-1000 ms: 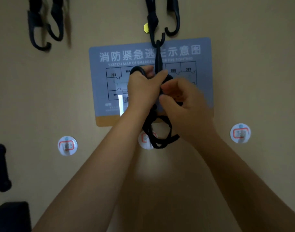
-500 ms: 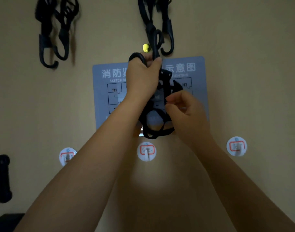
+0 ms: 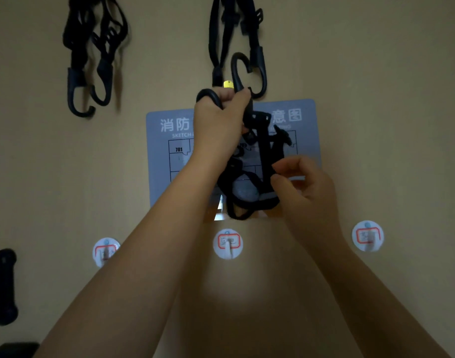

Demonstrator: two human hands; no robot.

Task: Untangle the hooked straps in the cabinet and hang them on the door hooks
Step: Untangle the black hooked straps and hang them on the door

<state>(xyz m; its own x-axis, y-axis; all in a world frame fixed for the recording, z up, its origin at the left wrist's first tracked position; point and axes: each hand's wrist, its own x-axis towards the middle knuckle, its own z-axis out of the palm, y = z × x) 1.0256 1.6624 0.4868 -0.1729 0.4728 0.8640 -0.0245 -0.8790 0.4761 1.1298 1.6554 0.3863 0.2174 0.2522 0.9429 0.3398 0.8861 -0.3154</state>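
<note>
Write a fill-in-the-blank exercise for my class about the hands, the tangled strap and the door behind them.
1. The left hand grips the tangled strap ___ up than the right hand.
2. The strap dangles in front of a ___ sign.
3. A row of ___ white door hooks sits below the sign.
4. Other straps hang ___ the sign.
Missing words: higher; blue; three; above.

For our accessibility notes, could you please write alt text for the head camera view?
The left hand grips a tangled black hooked strap in front of a beige door, while the right hand pinches one of its loops. More straps hang above a blue evacuation sign and three white adhesive hooks.
</note>
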